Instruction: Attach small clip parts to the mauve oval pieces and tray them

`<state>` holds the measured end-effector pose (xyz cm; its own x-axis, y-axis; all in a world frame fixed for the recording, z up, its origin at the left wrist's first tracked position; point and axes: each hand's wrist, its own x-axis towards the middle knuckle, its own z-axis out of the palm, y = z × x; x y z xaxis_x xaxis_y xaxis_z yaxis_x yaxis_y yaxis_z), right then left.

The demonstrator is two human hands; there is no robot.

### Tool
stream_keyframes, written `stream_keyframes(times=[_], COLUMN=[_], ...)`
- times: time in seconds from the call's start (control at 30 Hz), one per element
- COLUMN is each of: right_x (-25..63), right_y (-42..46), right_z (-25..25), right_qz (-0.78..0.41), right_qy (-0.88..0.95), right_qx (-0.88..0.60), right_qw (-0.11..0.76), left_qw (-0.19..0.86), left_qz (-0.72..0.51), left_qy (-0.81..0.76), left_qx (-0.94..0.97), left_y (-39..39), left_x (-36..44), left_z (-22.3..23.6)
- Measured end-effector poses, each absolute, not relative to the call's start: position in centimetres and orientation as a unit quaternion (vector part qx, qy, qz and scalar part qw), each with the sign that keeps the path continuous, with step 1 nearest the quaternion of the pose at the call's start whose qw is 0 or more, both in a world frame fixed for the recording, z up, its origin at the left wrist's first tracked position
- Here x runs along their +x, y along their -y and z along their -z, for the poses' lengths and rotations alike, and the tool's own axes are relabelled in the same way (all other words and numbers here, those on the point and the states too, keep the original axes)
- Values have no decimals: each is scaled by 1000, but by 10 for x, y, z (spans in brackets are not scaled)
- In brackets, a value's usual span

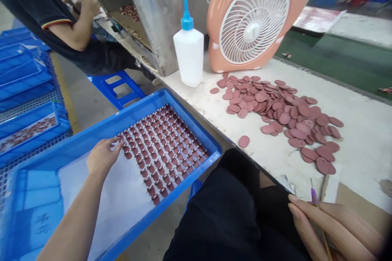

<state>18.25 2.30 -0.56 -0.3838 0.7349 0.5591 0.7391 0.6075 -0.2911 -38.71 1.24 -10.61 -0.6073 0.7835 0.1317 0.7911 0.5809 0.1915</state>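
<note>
Pinching a purple-tipped stick (315, 198) in your right hand (333, 224), you rest your open left hand (104, 157) on the paper (113, 200) in the tray (196, 126), beside filled rows of discs (162, 151); more discs (281, 110) lie loose on the bench (361, 138).

From the seated person's head the single view faces forward and down, close above the blue tray (186, 118) at lower left and the counter (361, 151) running to the right, with the left hand (104, 157) and right hand (333, 228) at the bottom.
</note>
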Motion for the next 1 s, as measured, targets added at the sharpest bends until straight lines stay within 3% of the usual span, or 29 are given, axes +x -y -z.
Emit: stream_keyframes(times=[0.1,0.2,0.27,0.4,0.6,0.73,0.87,1.0], right_x=[175,171,172,187,203,195,188,187], right_y=[-23,-21,-16,-1,12,10,5,6], right_z=[-12,-23,-24,-16,-9,-17,-29,-31], right_qz=[47,105,126,119,40,-74,-190,-301], right_qy=[849,830,808,796,771,729,672,593], right_qx=[-409,-424,-445,-460,-483,-506,-527,-539], right_qw=[331,346,364,376,414,455,484,516], left_qw=[136,175,145,3,-68,-219,-575,-660], left_qz=[252,356,385,325,397,431,412,403], left_qy=[824,716,632,435,459,495,512,450], left_qx=[-489,-574,-657,-840,-792,-722,-487,-447], left_y=[-36,-62,-77,-99,-99,-66,-36,-26], left_x=[-341,-260,-196,-107,-79,-39,1,17], left_z=[89,70,56,39,31,4,-17,-16])
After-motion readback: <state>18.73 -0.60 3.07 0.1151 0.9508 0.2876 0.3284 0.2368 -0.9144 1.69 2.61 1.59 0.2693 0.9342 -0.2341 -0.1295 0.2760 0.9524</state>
